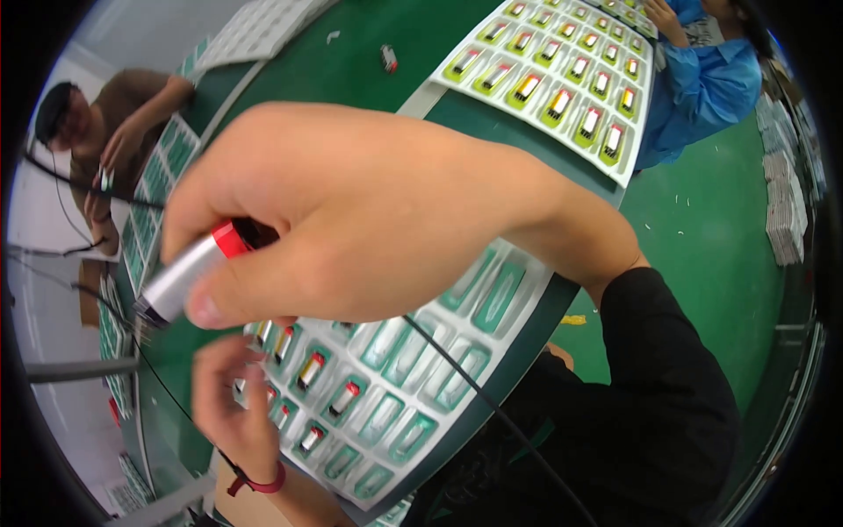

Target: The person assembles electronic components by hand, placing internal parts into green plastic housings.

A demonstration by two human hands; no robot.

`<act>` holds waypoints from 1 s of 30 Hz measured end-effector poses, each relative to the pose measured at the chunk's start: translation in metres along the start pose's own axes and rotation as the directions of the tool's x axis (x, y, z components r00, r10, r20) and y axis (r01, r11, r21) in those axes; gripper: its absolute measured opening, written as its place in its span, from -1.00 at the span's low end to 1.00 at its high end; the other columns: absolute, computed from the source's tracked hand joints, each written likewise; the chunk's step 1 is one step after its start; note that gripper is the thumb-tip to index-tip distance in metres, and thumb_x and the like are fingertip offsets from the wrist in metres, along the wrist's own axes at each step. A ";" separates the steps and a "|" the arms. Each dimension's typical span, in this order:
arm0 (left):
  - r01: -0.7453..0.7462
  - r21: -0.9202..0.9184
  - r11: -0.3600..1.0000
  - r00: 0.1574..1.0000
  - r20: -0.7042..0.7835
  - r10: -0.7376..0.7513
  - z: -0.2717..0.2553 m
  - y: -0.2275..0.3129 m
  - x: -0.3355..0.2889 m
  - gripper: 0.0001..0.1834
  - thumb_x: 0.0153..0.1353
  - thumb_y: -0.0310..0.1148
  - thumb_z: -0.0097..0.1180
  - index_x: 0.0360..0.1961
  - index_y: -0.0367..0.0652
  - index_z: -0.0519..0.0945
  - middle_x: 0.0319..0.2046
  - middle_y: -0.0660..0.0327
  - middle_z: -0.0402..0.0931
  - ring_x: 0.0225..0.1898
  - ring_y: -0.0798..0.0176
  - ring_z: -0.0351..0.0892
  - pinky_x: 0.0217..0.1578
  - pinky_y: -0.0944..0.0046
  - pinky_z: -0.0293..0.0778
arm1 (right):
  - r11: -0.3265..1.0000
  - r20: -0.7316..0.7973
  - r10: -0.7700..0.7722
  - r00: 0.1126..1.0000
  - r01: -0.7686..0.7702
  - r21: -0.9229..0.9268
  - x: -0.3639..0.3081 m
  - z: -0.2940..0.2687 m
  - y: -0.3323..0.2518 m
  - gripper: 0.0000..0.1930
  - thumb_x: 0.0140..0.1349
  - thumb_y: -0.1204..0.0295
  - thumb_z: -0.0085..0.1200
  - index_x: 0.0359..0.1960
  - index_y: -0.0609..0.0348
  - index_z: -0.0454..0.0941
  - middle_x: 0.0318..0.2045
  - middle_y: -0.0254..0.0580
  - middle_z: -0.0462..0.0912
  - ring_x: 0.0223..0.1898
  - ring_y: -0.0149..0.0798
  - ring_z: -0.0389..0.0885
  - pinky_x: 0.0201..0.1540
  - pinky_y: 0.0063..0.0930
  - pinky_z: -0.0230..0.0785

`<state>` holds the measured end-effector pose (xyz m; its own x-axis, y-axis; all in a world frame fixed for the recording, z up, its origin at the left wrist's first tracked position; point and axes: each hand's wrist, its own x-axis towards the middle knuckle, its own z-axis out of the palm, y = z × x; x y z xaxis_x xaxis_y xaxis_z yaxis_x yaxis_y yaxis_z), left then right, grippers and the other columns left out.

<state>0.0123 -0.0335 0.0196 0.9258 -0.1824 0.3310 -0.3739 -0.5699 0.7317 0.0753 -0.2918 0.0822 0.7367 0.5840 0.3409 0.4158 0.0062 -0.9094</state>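
My right hand (325,211) is raised close to the camera, reaching in from the right out of a black sleeve. Between its thumb and fingers is a silver cylinder (186,274) with a red band and a dark end, much like a battery cell; the palm side hides its upper end. Below it, my left hand (233,408), with a red wristband, is over the left edge of a white tray (399,430), fingers curved with a gap to the thumb. Several smaller-looking cylinders, such as a red-ended one (345,400), lie in that tray's pockets; other pockets hold none.
A second white tray (428,88) with filled pockets lies on the green table at the far right, beside a person in blue (698,97). One loose cylinder (389,59) lies beyond my hand. Another person (132,123) sits at far left. A dark cable (492,404) crosses the near tray.
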 end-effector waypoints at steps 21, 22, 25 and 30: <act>0.007 0.320 0.947 0.959 0.267 -0.098 0.020 0.011 -0.017 -0.84 0.08 -0.58 0.21 -0.26 -0.28 0.64 -0.43 0.10 0.58 -0.50 0.28 0.54 -0.50 0.35 0.49 | 0.961 -0.197 -0.257 0.946 0.271 0.048 0.002 0.001 -0.008 -0.71 0.03 0.37 0.09 -0.37 0.43 0.57 -0.51 0.05 0.62 -0.44 -0.09 0.62 -0.34 -0.30 0.42; -0.141 0.315 0.939 0.979 0.183 0.086 0.011 0.014 -0.016 -0.87 0.11 -0.60 0.19 -0.27 -0.32 0.62 -0.45 0.15 0.55 -0.52 0.37 0.47 -0.50 0.42 0.43 | 0.953 -0.181 -0.301 0.936 0.300 -0.035 0.005 0.015 0.000 -0.73 0.03 0.38 0.09 -0.39 0.42 0.57 -0.54 0.05 0.61 -0.44 -0.05 0.61 -0.34 -0.28 0.42; -0.117 0.194 0.974 0.988 -0.077 0.134 0.004 0.025 -0.017 -0.89 0.18 -0.59 0.16 -0.25 -0.33 0.60 -0.48 0.26 0.48 -0.51 0.47 0.33 -0.48 0.50 0.28 | 0.943 0.145 -0.296 0.944 0.313 -0.115 0.006 0.047 0.015 -0.78 0.12 0.36 0.12 -0.30 0.28 0.51 -0.37 -0.04 0.46 -0.21 -0.01 0.43 -0.18 -0.24 0.32; -0.135 -0.117 0.984 0.946 -0.311 0.093 0.006 0.009 -0.036 -0.86 0.19 -0.51 0.14 -0.29 -0.42 0.55 -0.29 0.14 0.52 -0.29 0.32 0.50 -0.25 0.38 0.39 | 0.801 -0.074 -0.578 0.813 0.548 -0.241 0.009 0.098 0.038 -0.77 0.16 0.44 0.13 -0.18 0.25 0.44 -0.34 -0.11 0.39 -0.26 -0.05 0.44 -0.25 -0.28 0.34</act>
<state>-0.0240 -0.0365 0.0104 0.8237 0.0240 0.5666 -0.4996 -0.4419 0.7451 0.0455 -0.2071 0.0273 0.3979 0.4105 0.8204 0.8653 0.1292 -0.4843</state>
